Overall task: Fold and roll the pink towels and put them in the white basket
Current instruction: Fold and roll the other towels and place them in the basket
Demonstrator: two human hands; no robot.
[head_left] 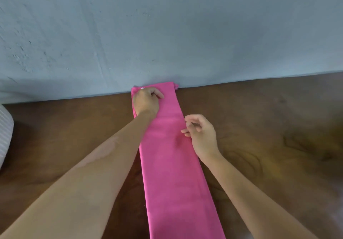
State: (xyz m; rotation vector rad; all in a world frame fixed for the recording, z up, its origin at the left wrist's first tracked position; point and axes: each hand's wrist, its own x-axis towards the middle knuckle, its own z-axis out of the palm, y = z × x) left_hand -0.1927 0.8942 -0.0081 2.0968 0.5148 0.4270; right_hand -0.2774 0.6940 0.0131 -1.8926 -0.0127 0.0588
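The pink towel (172,164) lies folded into a strip, unrolled, left hand (146,99) pinching its twelve-o'clock end, right hand (201,133) loosely curled, holding nothing.

Both bare arms reach forward. The left hand (146,101) is stretched far out, palm down, with its fingers (157,93) curled under. The right hand (201,134) is nearer, held a little raised, its fingers (191,123) loosely bent and the thumb pointing left.

No text, label, brand, number or sign can be read anywhere in this view.
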